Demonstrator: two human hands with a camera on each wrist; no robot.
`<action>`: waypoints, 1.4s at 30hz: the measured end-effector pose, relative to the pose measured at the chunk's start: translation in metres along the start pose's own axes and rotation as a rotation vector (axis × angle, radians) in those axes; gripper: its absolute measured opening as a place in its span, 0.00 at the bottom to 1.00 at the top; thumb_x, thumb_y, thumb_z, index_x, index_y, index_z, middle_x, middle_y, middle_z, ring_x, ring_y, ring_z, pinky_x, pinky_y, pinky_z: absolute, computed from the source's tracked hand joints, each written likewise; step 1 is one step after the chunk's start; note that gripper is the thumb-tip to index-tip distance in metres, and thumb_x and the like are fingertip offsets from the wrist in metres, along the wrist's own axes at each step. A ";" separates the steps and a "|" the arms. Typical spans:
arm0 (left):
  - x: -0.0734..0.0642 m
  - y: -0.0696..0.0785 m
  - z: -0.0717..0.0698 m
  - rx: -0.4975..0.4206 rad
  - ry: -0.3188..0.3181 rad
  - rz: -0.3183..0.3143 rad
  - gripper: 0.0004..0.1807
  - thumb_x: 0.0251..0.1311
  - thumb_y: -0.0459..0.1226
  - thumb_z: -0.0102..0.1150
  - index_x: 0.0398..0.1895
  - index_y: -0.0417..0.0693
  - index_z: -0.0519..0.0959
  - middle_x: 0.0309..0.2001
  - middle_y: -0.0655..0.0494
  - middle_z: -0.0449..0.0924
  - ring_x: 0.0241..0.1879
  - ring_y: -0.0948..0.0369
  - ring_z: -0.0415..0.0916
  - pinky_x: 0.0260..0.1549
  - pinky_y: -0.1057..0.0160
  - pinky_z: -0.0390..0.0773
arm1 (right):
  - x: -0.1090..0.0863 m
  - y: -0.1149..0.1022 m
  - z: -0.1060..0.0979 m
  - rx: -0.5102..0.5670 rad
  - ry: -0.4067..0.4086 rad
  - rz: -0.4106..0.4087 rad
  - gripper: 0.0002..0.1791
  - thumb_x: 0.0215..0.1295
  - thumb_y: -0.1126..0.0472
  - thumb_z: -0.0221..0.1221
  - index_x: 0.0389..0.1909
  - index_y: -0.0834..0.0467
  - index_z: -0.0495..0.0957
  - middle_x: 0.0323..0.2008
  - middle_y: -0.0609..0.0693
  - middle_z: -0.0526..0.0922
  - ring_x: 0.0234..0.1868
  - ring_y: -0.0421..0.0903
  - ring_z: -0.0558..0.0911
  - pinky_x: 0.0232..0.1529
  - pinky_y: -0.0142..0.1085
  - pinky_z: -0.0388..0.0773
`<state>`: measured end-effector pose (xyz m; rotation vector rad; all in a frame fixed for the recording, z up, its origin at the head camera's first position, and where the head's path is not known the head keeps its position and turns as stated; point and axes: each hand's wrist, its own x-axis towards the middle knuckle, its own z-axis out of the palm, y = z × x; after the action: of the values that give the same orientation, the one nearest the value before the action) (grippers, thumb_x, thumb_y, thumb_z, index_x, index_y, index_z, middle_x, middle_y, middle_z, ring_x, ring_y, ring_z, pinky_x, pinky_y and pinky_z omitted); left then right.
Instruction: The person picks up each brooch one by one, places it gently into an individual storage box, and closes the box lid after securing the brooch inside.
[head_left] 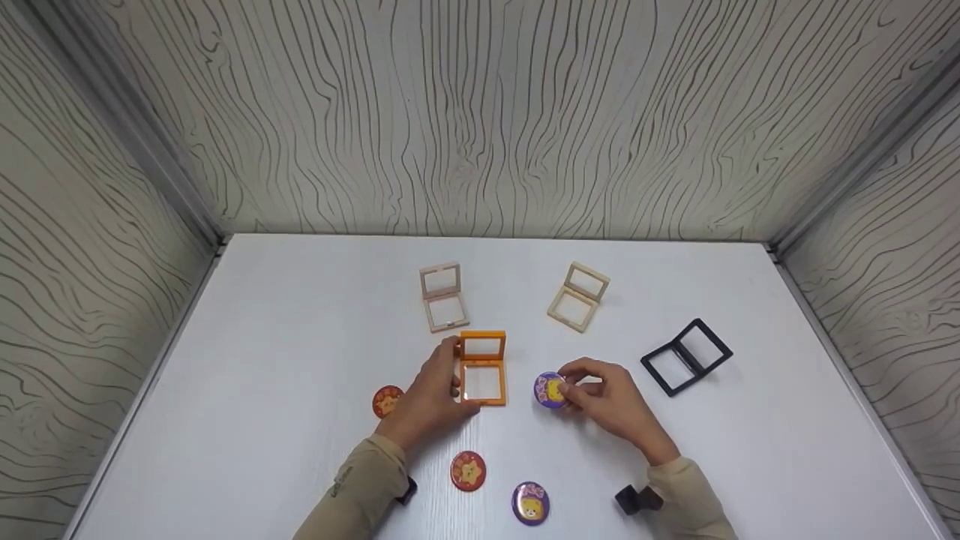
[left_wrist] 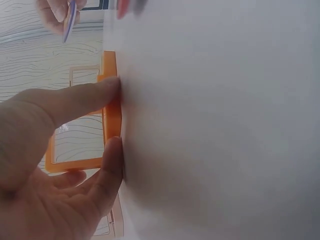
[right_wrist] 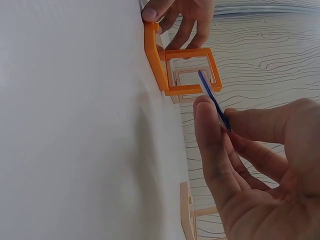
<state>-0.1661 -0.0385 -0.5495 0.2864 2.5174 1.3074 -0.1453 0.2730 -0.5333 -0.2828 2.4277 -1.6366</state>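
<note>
An orange hinged display case [head_left: 505, 384], folded open with clear windows, lies near the middle of the table. My left hand [head_left: 431, 394] holds it at its left side; in the left wrist view the thumb and a fingertip press along the rim of the orange case [left_wrist: 113, 120]. To the right of it, my right hand [head_left: 611, 397] pinches a round purple button badge [head_left: 546, 390] with a yellow bear. The right wrist view shows that badge [right_wrist: 209, 92] edge-on, tilted, between thumb and fingers, apart from the case.
Behind stand a pinkish case [head_left: 448, 327] and a cream case [head_left: 574, 324], both unfolded. A black case [head_left: 681, 390] lies at right. Red badges [head_left: 468, 471] lie near the left arm, one partly covered by the hand. Another purple badge [head_left: 530, 503] lies at the front.
</note>
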 end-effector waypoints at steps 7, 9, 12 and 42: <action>0.005 0.001 0.005 0.001 -0.020 0.002 0.58 0.59 0.39 0.80 0.86 0.52 0.51 0.70 0.51 0.71 0.49 0.58 0.76 0.51 0.55 0.80 | 0.012 -0.003 0.004 0.051 -0.014 0.053 0.16 0.74 0.60 0.67 0.54 0.67 0.82 0.47 0.62 0.83 0.41 0.52 0.92 0.43 0.40 0.90; 0.005 0.002 0.006 -0.006 -0.022 0.004 0.58 0.58 0.39 0.81 0.86 0.51 0.51 0.70 0.51 0.70 0.49 0.59 0.75 0.52 0.55 0.80 | 0.016 -0.004 0.006 0.065 -0.015 0.056 0.16 0.74 0.60 0.67 0.54 0.67 0.82 0.48 0.63 0.83 0.41 0.52 0.92 0.44 0.40 0.90; 0.006 0.003 0.006 -0.008 -0.032 -0.002 0.59 0.58 0.39 0.81 0.86 0.51 0.51 0.70 0.51 0.70 0.51 0.58 0.75 0.59 0.52 0.81 | 0.022 -0.004 0.009 0.077 -0.017 0.061 0.15 0.74 0.61 0.67 0.53 0.67 0.82 0.48 0.62 0.83 0.41 0.51 0.92 0.44 0.39 0.90; 0.010 -0.001 0.000 -0.078 -0.061 -0.011 0.57 0.55 0.34 0.82 0.84 0.52 0.56 0.53 0.54 0.76 0.49 0.58 0.76 0.52 0.56 0.83 | 0.059 -0.014 0.053 0.093 0.046 0.134 0.11 0.70 0.60 0.70 0.45 0.65 0.87 0.38 0.55 0.88 0.32 0.45 0.89 0.35 0.34 0.88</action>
<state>-0.1756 -0.0358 -0.5519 0.2908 2.4076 1.3678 -0.1874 0.2045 -0.5428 -0.0667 2.3383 -1.7078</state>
